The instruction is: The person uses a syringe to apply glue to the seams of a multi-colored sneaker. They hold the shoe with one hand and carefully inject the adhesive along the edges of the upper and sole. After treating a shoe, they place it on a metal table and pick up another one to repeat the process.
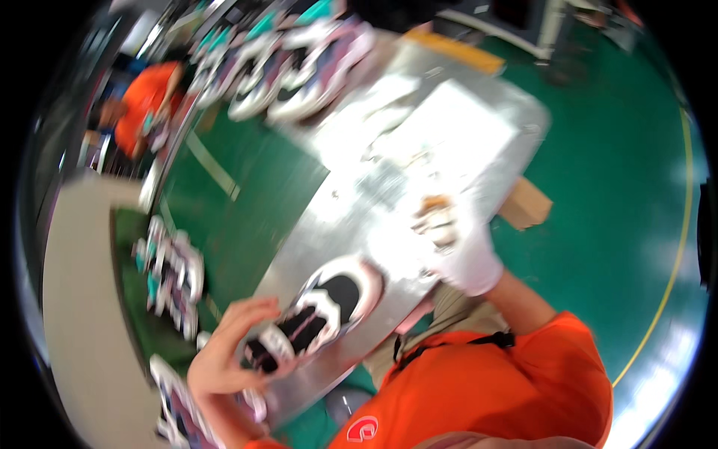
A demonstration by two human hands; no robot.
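Observation:
A low shoe [321,303] in white, black and pale pink lies on the metal table, toe pointing up and right. My left hand [228,352] is bare and curves around its heel end, fingers and thumb spread apart; whether it touches the shoe is unclear. My right hand [460,251], in a white glove, is over the table to the right of the shoe. Its fingers are curled, and motion blur hides what they hold, if anything. Brownish and whitish patches show at the fingers.
The shiny metal table [299,247] runs diagonally, with a white sheet [456,127] on its far part. Several similar shoes [318,75] line the far left, others sit on a green-surfaced rack [134,299]. A cardboard box [526,203] is beyond the right edge. Someone in orange [149,101] works far left.

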